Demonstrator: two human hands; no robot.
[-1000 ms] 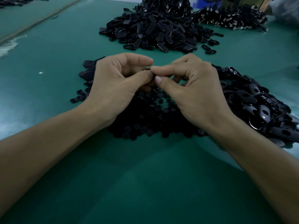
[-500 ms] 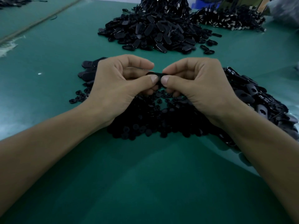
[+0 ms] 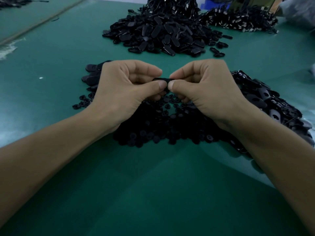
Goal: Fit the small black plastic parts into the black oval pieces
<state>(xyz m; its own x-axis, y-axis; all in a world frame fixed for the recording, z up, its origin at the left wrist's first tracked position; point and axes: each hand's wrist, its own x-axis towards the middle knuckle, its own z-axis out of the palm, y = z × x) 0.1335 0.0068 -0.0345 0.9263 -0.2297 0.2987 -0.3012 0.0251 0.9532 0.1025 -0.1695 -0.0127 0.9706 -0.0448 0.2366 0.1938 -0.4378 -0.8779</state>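
Note:
My left hand (image 3: 124,92) and my right hand (image 3: 206,92) meet above the table and together pinch one black oval piece (image 3: 162,80) between thumbs and forefingers. Both thumb tips press on its near edge. Whether a small part sits in it is hidden by my fingers. Under my hands lies a heap of small black plastic parts (image 3: 163,128). Loose black oval pieces (image 3: 265,103) are piled to the right, and a few more oval pieces (image 3: 92,74) lie behind my left hand.
A big pile of black oval pieces (image 3: 158,34) sits farther back on the green table (image 3: 153,193). Behind it to the right is a heap of black and metal parts (image 3: 238,21). A blue container (image 3: 209,5) shows at the top edge.
My right hand drew back to the right and its fingers curled in. The thumbs now meet tip to tip on the oval piece, which shows between them. Both wrists dropped slightly.

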